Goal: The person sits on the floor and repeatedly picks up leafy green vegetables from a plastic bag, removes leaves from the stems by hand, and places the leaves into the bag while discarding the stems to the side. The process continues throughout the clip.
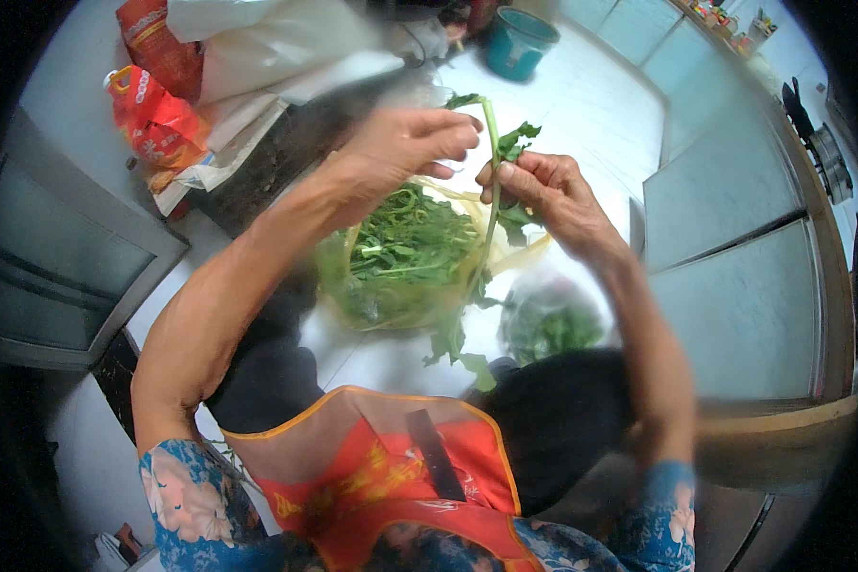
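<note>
My right hand pinches a long leafy green stalk between thumb and fingers. The stalk's top bends over to the left, and its lower leaves hang down towards my lap. Just left of the stalk's upper end is my left hand, with thumb and fingers slightly apart and nothing plainly between them. Below the hands, a yellowish plastic bag full of leafy greens sits on the floor. A clear plastic bag with some greens inside lies to the right, blurred, near my knee.
A teal bucket stands on the white tiled floor ahead. Cabinets with pale panels line the right side. At the upper left are large white sacks and a red package. I wear a red apron.
</note>
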Tool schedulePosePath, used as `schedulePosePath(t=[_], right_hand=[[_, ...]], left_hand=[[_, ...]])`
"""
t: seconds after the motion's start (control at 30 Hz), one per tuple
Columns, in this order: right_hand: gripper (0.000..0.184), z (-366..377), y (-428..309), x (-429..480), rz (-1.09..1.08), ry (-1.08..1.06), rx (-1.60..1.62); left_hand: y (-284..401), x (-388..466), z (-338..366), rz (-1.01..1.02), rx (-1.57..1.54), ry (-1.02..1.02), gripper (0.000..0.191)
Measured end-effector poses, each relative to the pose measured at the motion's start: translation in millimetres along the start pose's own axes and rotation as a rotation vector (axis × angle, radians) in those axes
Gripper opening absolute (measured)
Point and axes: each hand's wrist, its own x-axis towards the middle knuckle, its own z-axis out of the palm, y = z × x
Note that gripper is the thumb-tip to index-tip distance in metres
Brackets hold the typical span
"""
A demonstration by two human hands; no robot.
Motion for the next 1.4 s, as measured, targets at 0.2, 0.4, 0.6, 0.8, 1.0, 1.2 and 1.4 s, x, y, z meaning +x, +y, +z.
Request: schedulePosePath(t=[0.2,0.4,0.6,0.8,1.0,1.2,1.4], right_hand=[[0.029,13,0,4,-0.058,-0.053,-0.061],[0.06,13,-16,-7,-0.306,0.245,-0.295],[0.056,30,-20,-5,-0.488,0.246,-0.625],[0.021,32,-26,-13,-0.245,0.187,-0.564],[0.011,26,-24,-18,-0.243,0.2,-0.79],[0.012,19,-13,-17,-0.392,0.223,-0.859],[0.03,18,-23,-7,-0.331,0.237,-0.734]], left_hand=[[4,-1,13,0.056,-0.046,0.085,0.027],[14,-2,16,0.077,0.023,0.175,0.02],[-1,1,26,0.127,0.129,0.243,0.015],[-17,5,32,0.143,0.085,0.26,0.02],[-13,4,39,0.189,0.177,0.256,0.02],[-22,7,37,0.233,0.162,0.111,0.013],[-3,2,35,0.172,0.287,0.182,0.014]])
